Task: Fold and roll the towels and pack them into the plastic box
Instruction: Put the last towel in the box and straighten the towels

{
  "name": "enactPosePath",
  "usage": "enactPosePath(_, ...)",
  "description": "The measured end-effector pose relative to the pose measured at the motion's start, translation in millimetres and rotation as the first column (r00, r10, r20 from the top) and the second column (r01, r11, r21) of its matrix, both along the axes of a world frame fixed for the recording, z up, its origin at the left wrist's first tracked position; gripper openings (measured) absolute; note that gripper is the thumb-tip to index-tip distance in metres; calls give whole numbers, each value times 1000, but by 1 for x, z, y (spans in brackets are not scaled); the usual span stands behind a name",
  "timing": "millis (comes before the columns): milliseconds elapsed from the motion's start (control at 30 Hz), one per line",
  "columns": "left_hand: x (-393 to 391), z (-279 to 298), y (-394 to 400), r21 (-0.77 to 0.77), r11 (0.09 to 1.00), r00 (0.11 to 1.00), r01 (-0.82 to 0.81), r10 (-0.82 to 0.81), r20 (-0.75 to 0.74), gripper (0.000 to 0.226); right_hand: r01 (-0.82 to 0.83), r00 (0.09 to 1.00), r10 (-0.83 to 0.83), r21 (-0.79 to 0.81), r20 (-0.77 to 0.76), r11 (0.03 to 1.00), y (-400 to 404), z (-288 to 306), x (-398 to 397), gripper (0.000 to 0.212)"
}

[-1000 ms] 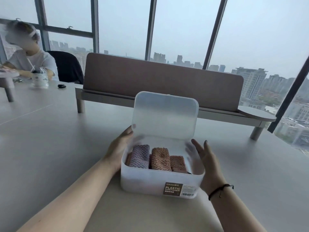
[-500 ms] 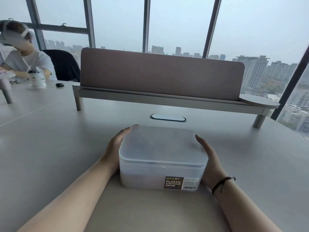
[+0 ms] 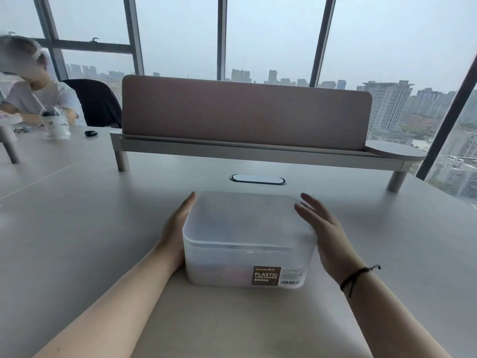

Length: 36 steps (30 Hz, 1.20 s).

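A translucent plastic box [image 3: 247,262] with a brown label stands on the table in front of me, its lid [image 3: 245,220] down. The rolled towels inside show only as faint dim shapes through the wall. My left hand [image 3: 178,228] lies flat against the box's left side, fingers together. My right hand [image 3: 322,228] hovers just off the box's right side, fingers spread and slightly blurred, holding nothing. A black cord is around my right wrist.
A raised shelf with a brown divider panel [image 3: 245,112] crosses the table behind the box. An oval cable port [image 3: 258,179] lies between them. At the far left a person [image 3: 33,86] sits with a bottle [image 3: 55,124] and a small black object [image 3: 90,133].
The lid, upright a second ago with the towels showing, is now down on the box. My right hand has since lifted off the box's right side and spread its fingers.
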<state>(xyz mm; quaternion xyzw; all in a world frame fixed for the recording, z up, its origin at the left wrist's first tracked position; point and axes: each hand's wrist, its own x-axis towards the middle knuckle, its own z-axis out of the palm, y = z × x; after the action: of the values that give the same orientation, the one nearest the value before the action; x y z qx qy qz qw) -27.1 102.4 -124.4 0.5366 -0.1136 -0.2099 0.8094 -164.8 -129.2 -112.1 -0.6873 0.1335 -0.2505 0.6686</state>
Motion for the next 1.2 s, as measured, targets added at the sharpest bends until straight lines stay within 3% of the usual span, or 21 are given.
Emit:
enactPosePath(67, 0, -1, 1, 2, 1000, 1000, 18, -18, 14, 48, 80, 997, -82, -399, 10, 914, 2, 9, -10, 72)
enactPosePath(133, -1, -1, 1, -7, 1000, 999, 26, -26, 33, 44, 106, 993, -115, -755, 42, 647, 14, 17, -20, 66)
enactPosePath(167, -1, -2, 1, -9, 1000, 999, 30, -30, 35, 42, 94, 992, -118, -860, 39, 502, 23, 19, -22, 63)
enactPosePath(267, -2, 0, -1, 25, 1000, 998, 8, -9, 64, 37, -5, 992, -122, -985, -27, 175, 59, 14, -23, 55)
enactPosePath(333, 1, -1, -1, 45, 999, 997, -5, 2, 74, 36, -28, 986, -163, -999, -33, 32, 77, 6, -22, 50)
enactPosePath(467, 2, -2, 0, 72, 997, 998, -24, 20, 61, 38, 11, 983, -185, -1000, 13, -14, 85, -1, -21, 44)
enactPosePath(800, -5, 0, -4, 79, 996, 992, -45, 35, 119, 37, -61, 982, -178, -998, -64, 23, 85, 5, -21, 41)
enactPosePath(933, -8, 2, 0, 63, 998, 996, -17, 11, 90, 38, -128, 978, -162, -992, -129, 16, 85, 9, -22, 43)
enactPosePath(1200, -12, 4, 4, 6, 997, 996, 76, -77, 45, 46, -101, 976, -196, -995, -98, -8, 88, 8, -25, 43)
